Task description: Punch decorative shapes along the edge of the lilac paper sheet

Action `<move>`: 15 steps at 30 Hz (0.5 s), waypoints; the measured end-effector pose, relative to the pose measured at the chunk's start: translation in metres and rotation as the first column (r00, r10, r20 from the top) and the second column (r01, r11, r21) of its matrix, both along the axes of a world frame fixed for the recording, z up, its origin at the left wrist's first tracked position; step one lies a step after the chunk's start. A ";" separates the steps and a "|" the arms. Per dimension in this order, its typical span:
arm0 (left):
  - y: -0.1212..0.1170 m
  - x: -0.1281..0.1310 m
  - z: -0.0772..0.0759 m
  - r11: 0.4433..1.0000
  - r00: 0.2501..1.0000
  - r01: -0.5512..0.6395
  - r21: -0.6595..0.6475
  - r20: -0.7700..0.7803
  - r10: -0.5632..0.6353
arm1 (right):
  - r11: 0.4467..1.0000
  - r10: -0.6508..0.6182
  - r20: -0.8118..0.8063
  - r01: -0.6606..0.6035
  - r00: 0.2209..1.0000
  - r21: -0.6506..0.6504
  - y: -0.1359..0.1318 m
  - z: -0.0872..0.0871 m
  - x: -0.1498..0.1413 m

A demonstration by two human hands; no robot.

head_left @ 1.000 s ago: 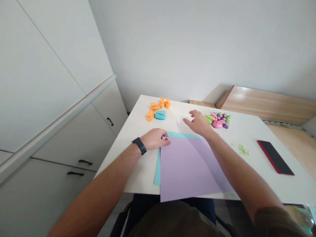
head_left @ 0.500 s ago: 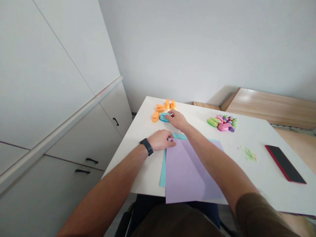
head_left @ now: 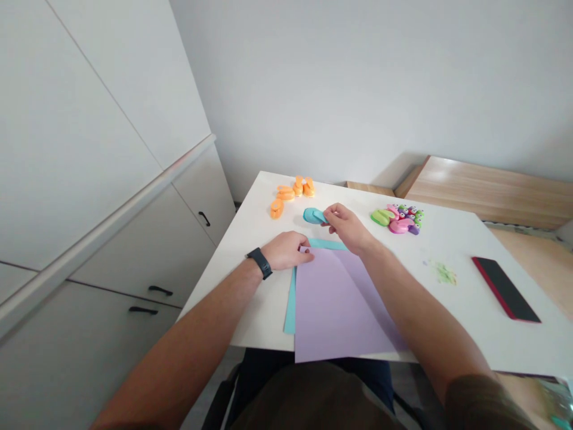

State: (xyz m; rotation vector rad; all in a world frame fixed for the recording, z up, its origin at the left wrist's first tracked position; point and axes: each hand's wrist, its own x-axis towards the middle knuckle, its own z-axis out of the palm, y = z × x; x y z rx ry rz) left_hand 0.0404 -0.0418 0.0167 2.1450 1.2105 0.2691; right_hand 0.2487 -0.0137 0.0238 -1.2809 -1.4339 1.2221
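Note:
My right hand pinches a light-blue craft paper punch by one end, holding it above the white table just beyond the paper. The fingers of my left hand are closed on the top left corner of a purple sheet of paper. Beneath that sheet lies a light-blue sheet, showing along its left side and top edge. My right forearm covers part of the purple sheet's right side.
Several orange punches stand at the table's far left. Green, pink and purple punches cluster at the right. Small green paper bits lie nearer, left of a black, red-edged flat object. White cabinets flank the left side.
My right hand has moved left to the light-blue punch, taken hold of it and lifted it back toward the paper. My left hand has stayed on the purple sheet's corner.

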 end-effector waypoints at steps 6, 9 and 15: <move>0.000 0.001 -0.001 1.000 1.000 -0.004 0.008 -0.003 0.004 | 0.957 0.032 -0.487 -0.166 0.873 -0.236 -0.026 0.011 0.026; 0.000 0.001 -0.002 1.000 1.000 -0.001 0.011 0.006 0.001 | 0.925 0.075 -0.577 -0.273 0.813 -0.265 -0.032 0.010 0.035; 0.001 0.000 -0.004 1.000 1.000 0.006 0.007 0.018 -0.006 | 0.898 0.060 -0.669 -0.332 0.741 -0.288 -0.040 -0.005 0.041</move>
